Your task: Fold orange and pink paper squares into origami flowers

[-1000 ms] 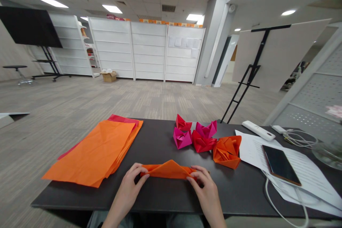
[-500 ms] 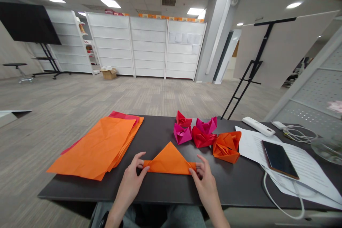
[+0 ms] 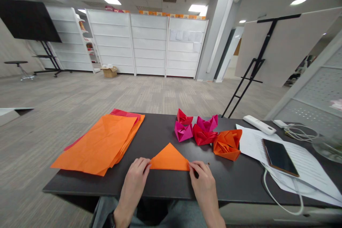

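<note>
Orange triangle [image 3: 169,158] lies flat on the tabletop [image 3: 160,133] near the front edge, apex pointing away. Left hand [image 3: 133,181]: fingers [image 3: 145,164] curled down onto its left corner. Right hand [image 3: 204,183]: thumb and forefinger closed on the right corner. One hand per corner, which probably pins the base edge so the fold sits flat. Stack of orange sheets [image 3: 104,144] lies just left, within easy reach. Folded pieces [image 3: 204,135] in pink, red and orange are parked behind, clear of the hands. Phone [image 3: 279,156] sits on printed pages [image 3: 251,142] off to the right.
</note>
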Motion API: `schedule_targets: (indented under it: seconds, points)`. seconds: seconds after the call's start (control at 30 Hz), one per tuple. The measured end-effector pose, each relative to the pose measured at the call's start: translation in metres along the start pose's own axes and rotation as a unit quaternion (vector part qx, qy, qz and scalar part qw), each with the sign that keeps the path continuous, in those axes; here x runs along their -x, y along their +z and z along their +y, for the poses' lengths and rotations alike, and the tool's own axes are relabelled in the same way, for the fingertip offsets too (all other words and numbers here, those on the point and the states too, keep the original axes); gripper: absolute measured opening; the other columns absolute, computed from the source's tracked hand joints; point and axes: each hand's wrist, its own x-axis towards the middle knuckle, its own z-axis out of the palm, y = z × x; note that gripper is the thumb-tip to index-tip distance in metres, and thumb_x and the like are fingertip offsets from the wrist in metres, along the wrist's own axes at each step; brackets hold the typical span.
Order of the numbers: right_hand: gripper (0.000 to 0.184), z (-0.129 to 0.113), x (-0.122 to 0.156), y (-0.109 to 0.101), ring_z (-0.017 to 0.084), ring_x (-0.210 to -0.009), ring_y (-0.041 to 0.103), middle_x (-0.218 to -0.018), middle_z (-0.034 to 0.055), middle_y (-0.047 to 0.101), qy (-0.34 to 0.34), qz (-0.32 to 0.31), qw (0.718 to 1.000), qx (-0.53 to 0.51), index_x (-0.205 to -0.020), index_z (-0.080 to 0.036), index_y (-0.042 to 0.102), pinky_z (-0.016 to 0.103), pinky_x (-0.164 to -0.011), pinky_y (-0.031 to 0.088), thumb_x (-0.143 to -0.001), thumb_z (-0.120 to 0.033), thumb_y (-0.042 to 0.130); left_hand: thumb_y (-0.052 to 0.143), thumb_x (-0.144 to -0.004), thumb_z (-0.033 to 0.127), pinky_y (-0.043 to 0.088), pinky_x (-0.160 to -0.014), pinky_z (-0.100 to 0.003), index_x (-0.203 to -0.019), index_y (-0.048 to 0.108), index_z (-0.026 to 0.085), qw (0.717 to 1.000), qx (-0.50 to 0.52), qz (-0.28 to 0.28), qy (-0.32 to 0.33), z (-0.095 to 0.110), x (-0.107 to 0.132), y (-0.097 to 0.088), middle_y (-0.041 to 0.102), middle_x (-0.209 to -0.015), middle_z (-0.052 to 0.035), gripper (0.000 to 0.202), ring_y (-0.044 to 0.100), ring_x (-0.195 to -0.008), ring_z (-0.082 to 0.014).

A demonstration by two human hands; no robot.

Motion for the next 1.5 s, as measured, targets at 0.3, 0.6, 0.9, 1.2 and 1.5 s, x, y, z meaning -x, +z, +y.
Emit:
schedule_targets:
  seconds: [0.3, 0.6, 0.9, 1.2, 1.5]
  points:
    - [0.031, -0.01, 0.01, -0.021, 0.024, -0.102, 0.061, -0.115, 0.011, 0.065, -0.081, -0.098, 0.984, 0.128, -0.117, -0.017, 0.066, 0.037, -0.081, 0.049, -0.094, -0.015, 0.046, 0.042, -0.093, 0.011, 0.057, -0.084, -0.037, -0.095, 0.068, 0.019, 0.994, -0.09, -0.01, 0.063, 0.008, 0.012, -0.008, 0.067, -0.103, -0.0085, 0.027, 0.065, -0.094, -0.0224]
    - [0.037, -0.014, 0.02, -0.021, 0.024, -0.114, 0.06, -0.13, 0.0107, 0.065, -0.14, -0.094, 0.961, 0.22, -0.12, -0.016, 0.066, 0.038, -0.089, 0.045, -0.095, -0.013, 0.038, 0.049, -0.093, 0.023, 0.053, -0.098, -0.044, -0.117, 0.067, 0.016, 0.979, -0.184, -0.024, 0.088, 0.016, 0.029, -0.014, 0.066, -0.125, -0.0113, 0.031, 0.061, -0.115, -0.0275]
    - [0.043, 0.005, 0.029, -0.01, 0.023, -0.121, 0.059, -0.133, 0.0147, 0.063, -0.226, -0.062, 0.94, 0.249, -0.131, -0.009, 0.057, 0.042, -0.105, 0.036, -0.093, -0.011, 0.037, 0.047, -0.095, 0.023, 0.049, -0.1, -0.049, -0.12, 0.067, 0.008, 0.963, -0.25, -0.051, 0.091, 0.024, 0.024, -0.006, 0.07, -0.119, -0.015, 0.035, 0.064, -0.108, -0.0301]
    - [0.048, -0.013, 0.023, -0.016, 0.022, -0.118, 0.061, -0.132, 0.0104, 0.065, -0.172, -0.098, 0.946, 0.256, -0.131, -0.016, 0.059, 0.041, -0.104, 0.038, -0.088, -0.006, 0.041, 0.044, -0.095, 0.023, 0.051, -0.097, -0.042, -0.13, 0.06, 0.012, 0.963, -0.241, -0.045, 0.112, 0.02, 0.029, -0.003, 0.065, -0.13, -0.0132, 0.04, 0.062, -0.116, -0.0275]
    - [0.05, -0.008, 0.02, -0.002, 0.023, -0.126, 0.056, -0.139, 0.0148, 0.058, -0.191, -0.088, 0.941, 0.266, -0.129, -0.008, 0.06, 0.038, -0.105, 0.044, -0.082, -0.005, 0.043, 0.048, -0.095, 0.029, 0.042, -0.105, -0.043, -0.139, 0.052, 0.014, 0.956, -0.256, -0.045, 0.133, 0.021, 0.035, -0.004, 0.056, -0.143, -0.011, 0.047, 0.053, -0.128, -0.0278]
